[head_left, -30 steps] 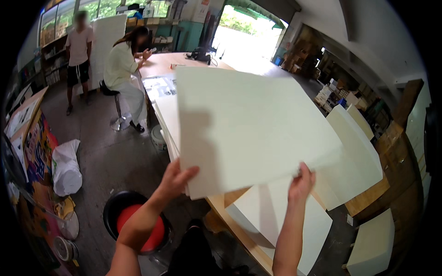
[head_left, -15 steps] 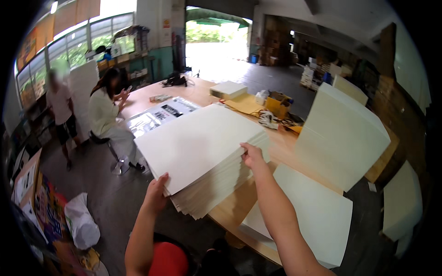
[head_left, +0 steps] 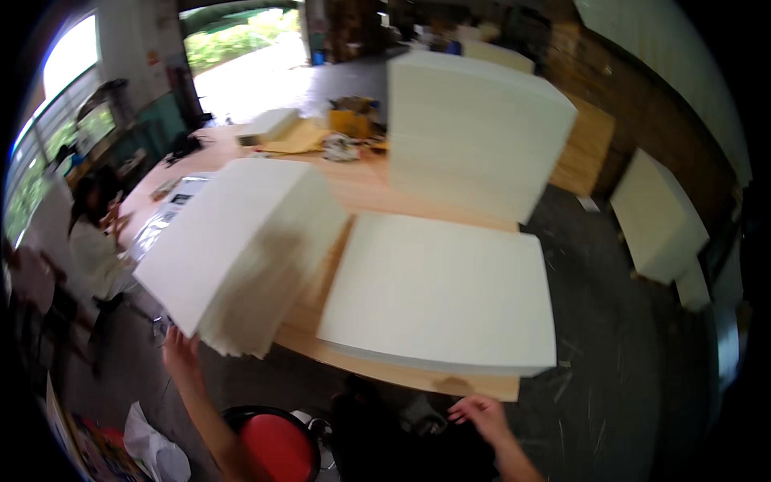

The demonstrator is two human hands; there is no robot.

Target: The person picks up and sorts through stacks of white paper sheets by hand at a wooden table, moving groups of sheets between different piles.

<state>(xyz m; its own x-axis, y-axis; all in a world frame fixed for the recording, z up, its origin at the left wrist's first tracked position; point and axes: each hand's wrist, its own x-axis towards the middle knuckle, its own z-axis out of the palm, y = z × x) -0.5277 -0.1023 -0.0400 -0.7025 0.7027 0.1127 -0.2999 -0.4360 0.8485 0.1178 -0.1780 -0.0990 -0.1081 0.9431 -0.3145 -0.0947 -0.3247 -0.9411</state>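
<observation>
The left hand [head_left: 183, 359] was at the near corner of the left stack [head_left: 229, 225] on the table [head_left: 363, 183], its grip unclear, while the right hand [head_left: 486, 418] hung loose and empty, though two-handed support seemed best for ragged edges.

Light: doorway [head_left: 245, 68] — blown-out | Shadow: side of left stack [head_left: 241, 249] | Blur: soft throughout — edges curved, corners black
</observation>
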